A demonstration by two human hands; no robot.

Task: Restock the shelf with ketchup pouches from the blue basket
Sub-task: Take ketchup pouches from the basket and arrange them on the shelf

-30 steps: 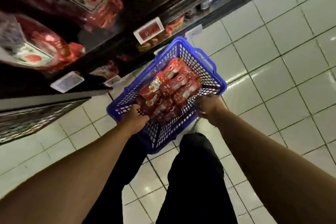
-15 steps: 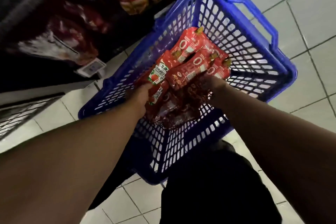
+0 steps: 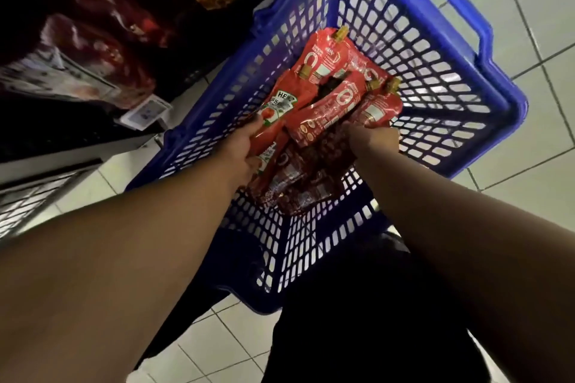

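Both hands have gone from the rim down into the blue plastic lattice basket (image 3: 435,78), so unloading is starting. The left hand (image 3: 239,149) is clamping its grip on a glossy red ketchup pouch (image 3: 280,109); the right hand (image 3: 373,140) is gripping neighbouring pouches, arms reaching downward.

blue basket (image 3: 448,50) on tiled floor (image 3: 529,227), beside shelf (image 3: 77,140) | red ketchup pouches (image 3: 336,93) piled inside | left hand (image 3: 241,151) grips one pouch | right hand (image 3: 371,140) grips others
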